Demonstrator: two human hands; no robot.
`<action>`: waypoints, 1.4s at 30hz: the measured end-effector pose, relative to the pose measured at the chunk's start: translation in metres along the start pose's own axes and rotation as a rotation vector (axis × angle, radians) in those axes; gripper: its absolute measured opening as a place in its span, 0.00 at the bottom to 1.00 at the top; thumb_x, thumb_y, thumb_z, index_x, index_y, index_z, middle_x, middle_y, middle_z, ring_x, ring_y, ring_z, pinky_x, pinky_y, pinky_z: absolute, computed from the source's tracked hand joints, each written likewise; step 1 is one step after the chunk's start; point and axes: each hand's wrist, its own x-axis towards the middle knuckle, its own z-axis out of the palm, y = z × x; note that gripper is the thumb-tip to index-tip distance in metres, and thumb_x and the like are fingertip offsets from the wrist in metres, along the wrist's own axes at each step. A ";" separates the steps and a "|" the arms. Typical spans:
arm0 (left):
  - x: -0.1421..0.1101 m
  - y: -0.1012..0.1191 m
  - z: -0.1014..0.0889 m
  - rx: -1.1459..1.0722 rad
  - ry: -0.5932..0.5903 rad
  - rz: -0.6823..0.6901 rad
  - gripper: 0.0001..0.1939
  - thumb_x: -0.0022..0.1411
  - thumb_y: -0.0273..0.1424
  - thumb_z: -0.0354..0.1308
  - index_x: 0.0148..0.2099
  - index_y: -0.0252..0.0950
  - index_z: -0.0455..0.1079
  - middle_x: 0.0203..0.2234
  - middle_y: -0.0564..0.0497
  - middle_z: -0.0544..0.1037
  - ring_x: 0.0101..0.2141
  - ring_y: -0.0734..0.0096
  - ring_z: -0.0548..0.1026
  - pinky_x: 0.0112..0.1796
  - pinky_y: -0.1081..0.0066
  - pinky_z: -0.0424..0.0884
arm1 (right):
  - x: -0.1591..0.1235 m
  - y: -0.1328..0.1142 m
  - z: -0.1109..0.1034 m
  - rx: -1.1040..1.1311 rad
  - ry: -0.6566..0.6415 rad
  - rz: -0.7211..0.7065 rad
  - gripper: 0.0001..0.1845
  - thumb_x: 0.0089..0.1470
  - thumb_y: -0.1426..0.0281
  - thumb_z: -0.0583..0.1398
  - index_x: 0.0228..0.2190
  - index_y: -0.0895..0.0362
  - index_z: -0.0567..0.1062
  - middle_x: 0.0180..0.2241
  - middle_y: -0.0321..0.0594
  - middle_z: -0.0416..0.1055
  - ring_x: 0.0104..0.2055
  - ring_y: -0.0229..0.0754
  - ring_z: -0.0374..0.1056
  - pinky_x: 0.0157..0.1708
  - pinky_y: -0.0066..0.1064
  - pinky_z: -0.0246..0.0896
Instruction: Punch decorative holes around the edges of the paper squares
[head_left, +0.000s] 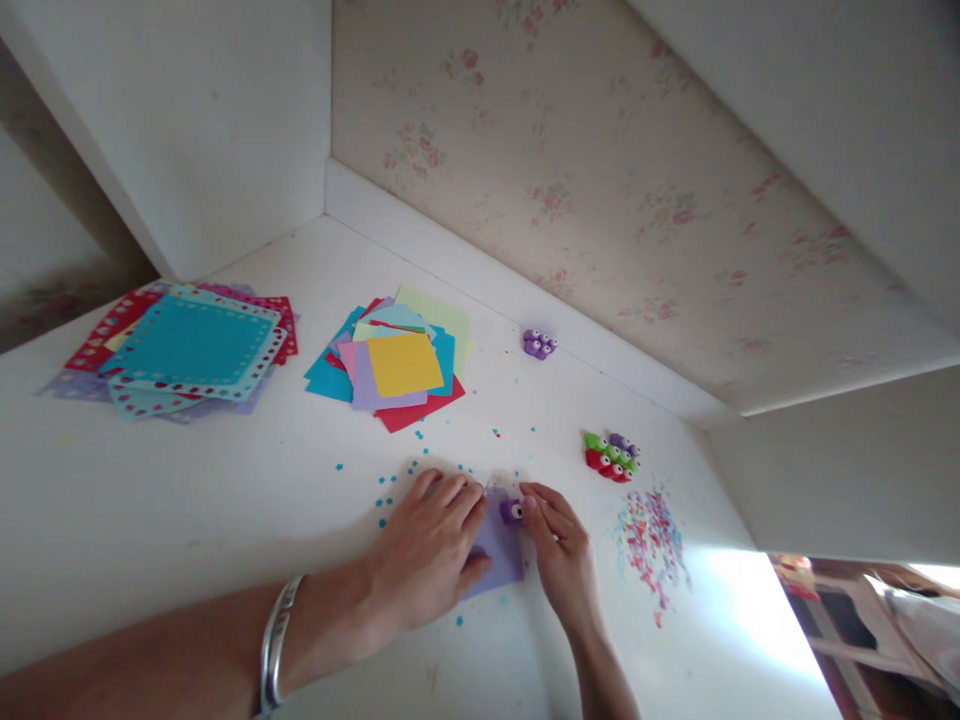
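Note:
A purple sheet of paper (499,548) lies on the white surface between my two hands. My left hand (431,545) rests over its left side, thumb and fingertips on the paper, holding it. Near the upper right edge of the sheet is a small purple craft punch (511,511) with a round white eye. My right hand (559,540) has its fingers closed on this punch; how far the paper goes into it cannot be made out. Small blue star cutouts (381,502) are scattered to the left of my left hand.
Left stands a stack of sheets with punched borders (199,340), beside plain coloured sheets (405,365). Purple punches (539,344) sit near the wall, with green, red and purple punches (613,456) to the right. A pile of confetti (651,535) lies right of my right hand.

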 end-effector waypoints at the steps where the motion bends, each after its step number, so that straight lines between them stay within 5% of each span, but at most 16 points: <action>1: 0.000 0.000 0.000 0.000 -0.003 0.000 0.20 0.66 0.41 0.56 0.55 0.36 0.67 0.51 0.42 0.74 0.53 0.50 0.66 0.56 0.49 0.55 | 0.002 -0.001 -0.002 0.004 0.018 0.004 0.18 0.61 0.56 0.57 0.39 0.53 0.82 0.49 0.45 0.74 0.50 0.49 0.70 0.50 0.43 0.66; 5: 0.001 0.000 -0.001 0.001 -0.007 0.003 0.20 0.66 0.41 0.57 0.55 0.35 0.67 0.52 0.42 0.73 0.53 0.49 0.66 0.55 0.48 0.55 | 0.013 -0.006 -0.005 -0.089 0.121 -0.072 0.19 0.63 0.56 0.56 0.45 0.52 0.80 0.49 0.45 0.73 0.53 0.50 0.66 0.52 0.46 0.63; 10: 0.001 0.000 -0.001 -0.004 -0.004 -0.011 0.19 0.65 0.40 0.58 0.53 0.35 0.68 0.50 0.42 0.74 0.52 0.50 0.67 0.55 0.49 0.55 | 0.019 -0.001 0.002 -0.208 0.001 -0.214 0.18 0.64 0.59 0.55 0.49 0.49 0.79 0.56 0.44 0.68 0.58 0.51 0.60 0.56 0.49 0.61; 27: 0.002 0.002 -0.004 0.014 -0.008 -0.023 0.22 0.64 0.42 0.59 0.54 0.34 0.68 0.50 0.43 0.74 0.52 0.52 0.67 0.56 0.52 0.55 | 0.014 0.019 0.017 -0.348 -0.064 -0.228 0.23 0.69 0.57 0.46 0.56 0.47 0.72 0.65 0.36 0.58 0.69 0.51 0.47 0.64 0.56 0.45; 36: 0.004 0.005 -0.010 0.019 -0.034 -0.020 0.21 0.62 0.40 0.62 0.53 0.36 0.68 0.49 0.46 0.74 0.51 0.54 0.67 0.55 0.52 0.56 | 0.016 0.016 0.016 -0.303 -0.061 -0.202 0.21 0.68 0.57 0.47 0.55 0.45 0.73 0.63 0.34 0.61 0.67 0.50 0.52 0.65 0.55 0.45; 42: 0.004 0.003 -0.011 0.019 -0.053 -0.014 0.21 0.64 0.41 0.60 0.55 0.36 0.68 0.50 0.46 0.73 0.52 0.54 0.67 0.56 0.52 0.56 | 0.020 0.022 0.008 -0.143 0.103 -0.148 0.22 0.67 0.58 0.50 0.48 0.54 0.78 0.55 0.44 0.71 0.59 0.48 0.63 0.59 0.47 0.58</action>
